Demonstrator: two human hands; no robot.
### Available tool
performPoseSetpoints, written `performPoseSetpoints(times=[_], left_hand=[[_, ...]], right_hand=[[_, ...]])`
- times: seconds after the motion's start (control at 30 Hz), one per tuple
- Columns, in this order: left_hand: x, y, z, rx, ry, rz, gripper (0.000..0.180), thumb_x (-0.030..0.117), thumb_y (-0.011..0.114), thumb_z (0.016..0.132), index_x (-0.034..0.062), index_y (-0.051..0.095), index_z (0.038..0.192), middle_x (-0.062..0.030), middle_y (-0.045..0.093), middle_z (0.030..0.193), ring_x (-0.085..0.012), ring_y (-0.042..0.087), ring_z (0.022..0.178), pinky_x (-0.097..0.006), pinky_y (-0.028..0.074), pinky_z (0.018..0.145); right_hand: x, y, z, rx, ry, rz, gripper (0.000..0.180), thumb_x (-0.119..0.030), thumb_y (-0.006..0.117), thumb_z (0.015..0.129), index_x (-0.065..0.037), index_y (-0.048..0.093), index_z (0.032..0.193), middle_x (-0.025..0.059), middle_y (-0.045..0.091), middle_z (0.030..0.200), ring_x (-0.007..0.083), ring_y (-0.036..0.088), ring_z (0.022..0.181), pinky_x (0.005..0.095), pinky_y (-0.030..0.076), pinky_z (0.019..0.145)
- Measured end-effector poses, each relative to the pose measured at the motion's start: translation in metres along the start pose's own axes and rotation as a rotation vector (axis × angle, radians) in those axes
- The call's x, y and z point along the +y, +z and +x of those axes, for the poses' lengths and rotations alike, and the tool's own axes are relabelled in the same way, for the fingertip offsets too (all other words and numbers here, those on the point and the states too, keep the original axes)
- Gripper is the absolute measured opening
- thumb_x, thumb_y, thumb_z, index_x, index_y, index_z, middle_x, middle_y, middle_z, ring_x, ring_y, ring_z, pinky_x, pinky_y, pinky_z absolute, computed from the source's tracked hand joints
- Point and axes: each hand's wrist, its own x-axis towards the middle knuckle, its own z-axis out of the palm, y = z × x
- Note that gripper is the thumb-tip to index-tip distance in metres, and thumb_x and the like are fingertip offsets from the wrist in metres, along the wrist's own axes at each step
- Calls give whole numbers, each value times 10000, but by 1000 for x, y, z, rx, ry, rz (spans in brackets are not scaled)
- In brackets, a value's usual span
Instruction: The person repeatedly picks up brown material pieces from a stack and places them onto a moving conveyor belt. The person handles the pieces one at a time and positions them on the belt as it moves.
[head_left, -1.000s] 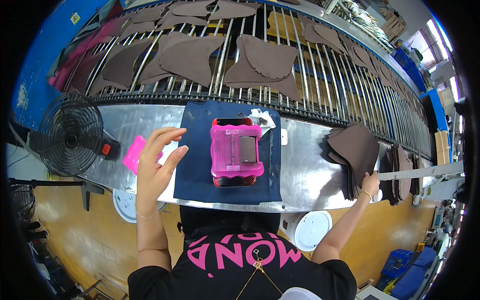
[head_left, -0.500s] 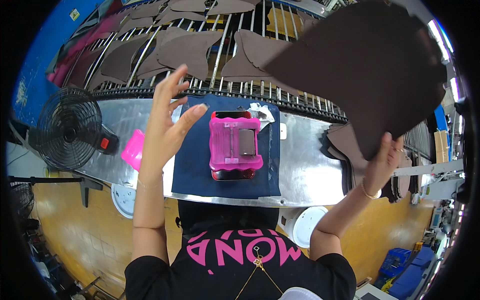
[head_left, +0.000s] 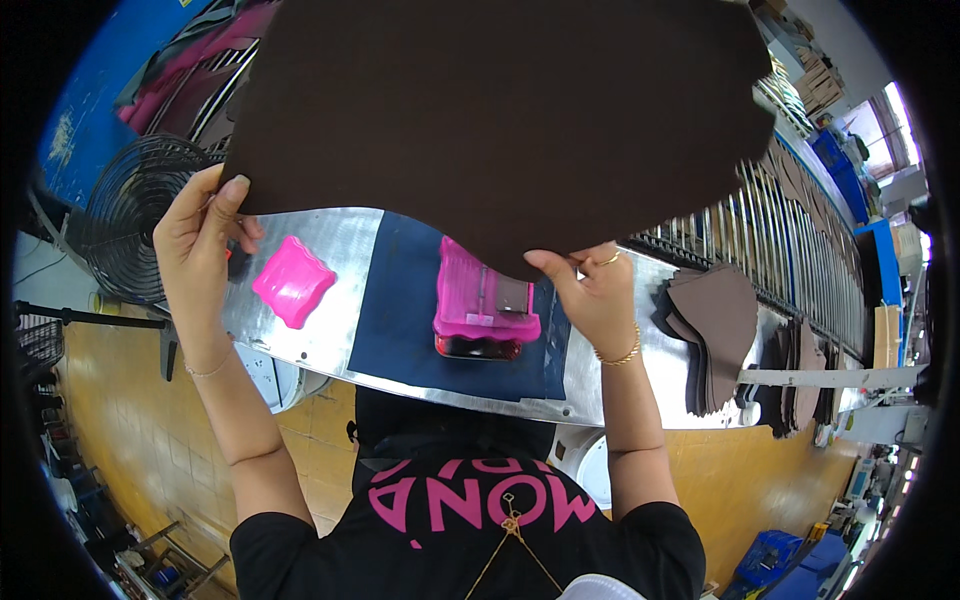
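A large dark brown cut fabric piece (head_left: 490, 110) is held up between my two hands and fills the upper middle of the view. My left hand (head_left: 205, 220) pinches its left corner between thumb and fingers. Its lower edge, right of centre, is gripped by my right hand (head_left: 588, 285). Partly hidden below it stands a pink plastic box (head_left: 470, 325) with a brown piece inside, resting on a red and black base (head_left: 480, 348). Beneath these lies a dark blue mat (head_left: 400, 330). Left of the mat sits a pink wavy-edged lid (head_left: 295, 282).
A metal table (head_left: 650, 390) spans the front. Stacked brown cut pieces (head_left: 715, 330) lie at its right, beside a pale bar (head_left: 840, 378). A black fan (head_left: 140, 220) stands at the left. Behind the table runs a rack of metal rods (head_left: 800, 240).
The brown fabric piece has come from the right to in front of me. My left hand, earlier free and raised, has lowered leftward and taken hold of its corner.
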Motion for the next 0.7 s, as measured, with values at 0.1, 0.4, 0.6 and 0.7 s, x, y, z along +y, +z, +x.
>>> performPoseSetpoints(times=[0.1,0.4,0.6,0.7], left_hand=[[3,-5,0,-8,-20,24,193,117,653,917,-4,686,1065,-25,644,721,-67,571,559,-189,432,496],[-18,17,-25,-195,-125,16,77,14,627,907,-61,633,923,-16,574,730,-63,555,532,-201,423,470],[-18,70,-31,-493,-133,200,62,-28,644,844,-71,650,887,-80,578,695,-115,567,492,-253,430,460],[-14,98,-30,-582,26,282,99,-11,680,805,-46,659,896,-113,583,706,-204,593,549,-305,455,521]], right_hand=[[-4,7,2,-2,31,-92,151,-151,753,807,-3,723,795,145,691,734,278,655,609,311,488,558],[19,-20,-21,-70,-226,-241,259,-60,725,748,-60,670,1001,98,720,899,258,698,741,302,525,634],[42,-56,-71,-85,-7,-294,259,-21,691,740,-79,668,991,81,723,921,263,700,788,318,531,693],[55,-74,-103,-8,120,-402,197,-3,682,799,-57,672,988,93,718,895,237,686,769,307,516,687]])
